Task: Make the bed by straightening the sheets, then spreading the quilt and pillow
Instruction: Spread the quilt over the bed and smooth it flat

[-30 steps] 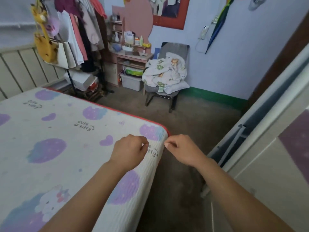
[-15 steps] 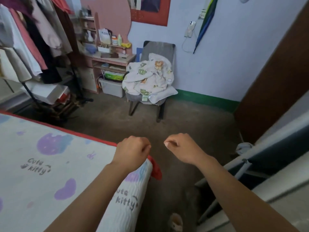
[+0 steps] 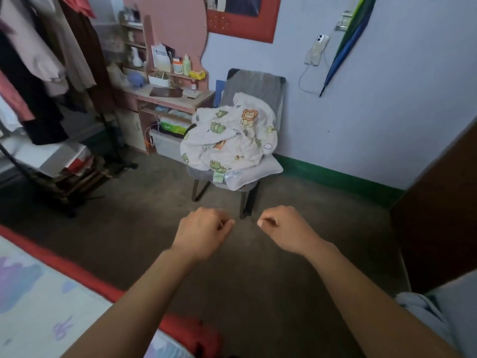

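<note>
The sheet (image 3: pixel 38 306), white with pale purple shapes and a small rabbit print, lies flat on the bed in the lower left corner of the view. A red edge (image 3: pixel 77 270) runs along its border and bunches at the bed's corner near the bottom. A second ago both hands pinched the sheet at that corner. Now both have let go, and the view has turned away from the bed toward the chair.

The left hand (image 3: pixel 204 232) and right hand (image 3: pixel 286 228) are held out side by side over the bare floor (image 3: pixel 258 280), a little apart. Each has its fingers curled into a fist with the thumb against the forefinger, and each holds nothing.

Straight ahead, well apart from the hands, a grey chair (image 3: pixel 258 81) stands against the wall. The quilt (image 3: pixel 232 135), white with cartoon lions and green animals, is heaped and crumpled on its seat. It sits on top of a white pillow (image 3: pixel 258 170), whose corner sticks out over the seat's front right edge. Only open floor lies between the hands and the chair.

Left of the chair is a pink desk (image 3: pixel 167 96) with bottles and small items on its shelves and a storage box (image 3: pixel 165 143) beneath. Further left, clothes (image 3: pixel 38 73) hang on a rack. On the wall to the right of the chair hang a phone (image 3: pixel 318 47) on a cable and a folded umbrella (image 3: pixel 346 47). A brown door (image 3: pixel 444 215) fills the right edge.
</note>
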The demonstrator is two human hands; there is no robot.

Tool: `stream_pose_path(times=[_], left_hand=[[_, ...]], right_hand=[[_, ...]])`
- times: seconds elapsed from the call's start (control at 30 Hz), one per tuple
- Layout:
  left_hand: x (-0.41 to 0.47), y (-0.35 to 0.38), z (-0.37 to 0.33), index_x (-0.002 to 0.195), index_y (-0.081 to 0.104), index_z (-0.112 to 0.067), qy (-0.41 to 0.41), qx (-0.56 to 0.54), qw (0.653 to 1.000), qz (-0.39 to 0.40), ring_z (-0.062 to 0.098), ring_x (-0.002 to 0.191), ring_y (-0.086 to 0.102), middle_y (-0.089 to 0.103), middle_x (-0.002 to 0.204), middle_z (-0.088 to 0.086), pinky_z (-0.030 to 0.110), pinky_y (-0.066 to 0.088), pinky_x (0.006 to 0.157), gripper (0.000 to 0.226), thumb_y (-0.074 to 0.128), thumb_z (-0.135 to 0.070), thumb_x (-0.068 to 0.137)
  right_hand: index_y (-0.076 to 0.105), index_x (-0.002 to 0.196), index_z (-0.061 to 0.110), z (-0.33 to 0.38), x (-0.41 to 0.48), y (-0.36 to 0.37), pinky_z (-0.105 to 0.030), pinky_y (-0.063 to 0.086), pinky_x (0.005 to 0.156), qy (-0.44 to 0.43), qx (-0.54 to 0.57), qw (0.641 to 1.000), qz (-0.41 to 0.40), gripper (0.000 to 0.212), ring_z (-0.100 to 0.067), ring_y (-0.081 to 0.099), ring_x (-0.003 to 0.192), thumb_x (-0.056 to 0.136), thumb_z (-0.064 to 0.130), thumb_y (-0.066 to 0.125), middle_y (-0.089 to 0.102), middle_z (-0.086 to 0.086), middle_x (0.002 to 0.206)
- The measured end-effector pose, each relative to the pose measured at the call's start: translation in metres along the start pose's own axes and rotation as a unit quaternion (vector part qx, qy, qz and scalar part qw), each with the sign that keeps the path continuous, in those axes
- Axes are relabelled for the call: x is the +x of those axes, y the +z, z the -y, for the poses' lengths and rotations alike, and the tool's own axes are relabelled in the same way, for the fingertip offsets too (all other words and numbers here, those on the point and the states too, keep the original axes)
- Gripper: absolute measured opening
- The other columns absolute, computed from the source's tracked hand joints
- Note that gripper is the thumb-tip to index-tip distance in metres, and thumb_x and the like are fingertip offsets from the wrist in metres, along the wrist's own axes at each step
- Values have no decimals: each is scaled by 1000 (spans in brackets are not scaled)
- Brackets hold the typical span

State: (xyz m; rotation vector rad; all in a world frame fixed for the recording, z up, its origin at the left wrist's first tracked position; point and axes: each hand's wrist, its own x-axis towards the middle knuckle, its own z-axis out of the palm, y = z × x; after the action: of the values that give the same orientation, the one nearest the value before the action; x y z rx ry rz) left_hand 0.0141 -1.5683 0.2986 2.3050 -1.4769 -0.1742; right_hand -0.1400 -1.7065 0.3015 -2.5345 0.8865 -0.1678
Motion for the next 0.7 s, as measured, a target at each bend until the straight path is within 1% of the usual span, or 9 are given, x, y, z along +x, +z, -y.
stream_pose_path(times=[0.13, 0.23, 0.27, 0.37, 0.43, 0.53, 0.57, 0.63, 0.7], left_hand=[[94, 16, 13, 87, 65, -25, -22, -1, 1000, -6, 21, 86, 60, 61, 80, -8, 31, 45, 68, 28, 48, -46, 93], [173, 30, 25, 81, 65, -23, -19, -7, 1000, -9, 18, 76, 60, 60, 73, -8, 32, 46, 64, 30, 48, -45, 93], [189, 34, 28, 78, 63, -22, -19, -8, 1000, -8, 17, 73, 58, 58, 70, -8, 30, 44, 61, 31, 48, -44, 93], [291, 48, 48, 67, 54, -20, -24, -5, 1000, -17, 16, 66, 54, 55, 64, -6, 27, 31, 51, 35, 48, -42, 94], [352, 51, 56, 62, 47, -21, -33, -10, 999, -15, 15, 64, 51, 53, 62, -4, 27, 26, 49, 37, 48, -41, 94], [427, 51, 67, 58, 40, -22, -40, -14, 999, -1, 15, 63, 48, 49, 60, -4, 27, 26, 49, 40, 48, -38, 93], [448, 51, 71, 58, 42, -22, -43, -17, 999, 3, 16, 64, 50, 50, 60, -4, 27, 28, 51, 39, 49, -38, 93], [506, 53, 84, 64, 51, -22, -56, -7, 998, 16, 18, 70, 54, 55, 66, -5, 28, 34, 55, 33, 49, -38, 93], [553, 53, 96, 71, 56, -21, -67, 6, 997, 25, 19, 74, 56, 57, 72, -5, 28, 37, 59, 29, 49, -39, 94]], right_hand=[[55, 66, 18, -48, 83, -13, -35, 45, 66, -1, 6, 1000, 4, 29, -19, 54, 70, 92, 29, 54, 54, 4, 68], [57, 66, 15, -83, 156, -22, -36, 46, 65, -2, 8, 1000, 3, 29, -18, 55, 67, 92, 28, 55, 56, 3, 68], [55, 64, 15, -91, 171, -24, -37, 46, 64, -2, 9, 1000, 10, 30, -17, 54, 65, 92, 27, 55, 56, 1, 67], [50, 62, 12, -126, 268, -39, -38, 45, 60, 7, 2, 1000, 7, 31, -15, 48, 60, 90, 23, 54, 55, -3, 63], [50, 64, 9, -143, 329, -51, -34, 40, 58, 6, 3, 1000, 12, 28, -14, 44, 58, 90, 20, 53, 54, -4, 63], [50, 62, 18, -161, 410, -68, -28, 36, 58, -1, 0, 1000, 20, 30, -11, 43, 60, 91, 20, 52, 52, 4, 62], [53, 64, 17, -165, 432, -73, -27, 36, 58, 0, 0, 1000, 20, 28, -10, 45, 62, 92, 20, 51, 54, 4, 64], [59, 72, 8, -180, 491, -78, -30, 41, 63, 3, 18, 1000, 20, 25, -11, 48, 66, 92, 20, 51, 60, -2, 71], [54, 68, 4, -189, 537, -80, -32, 41, 63, -1, 20, 1000, 20, 28, -12, 45, 63, 92, 19, 52, 57, -5, 67]])
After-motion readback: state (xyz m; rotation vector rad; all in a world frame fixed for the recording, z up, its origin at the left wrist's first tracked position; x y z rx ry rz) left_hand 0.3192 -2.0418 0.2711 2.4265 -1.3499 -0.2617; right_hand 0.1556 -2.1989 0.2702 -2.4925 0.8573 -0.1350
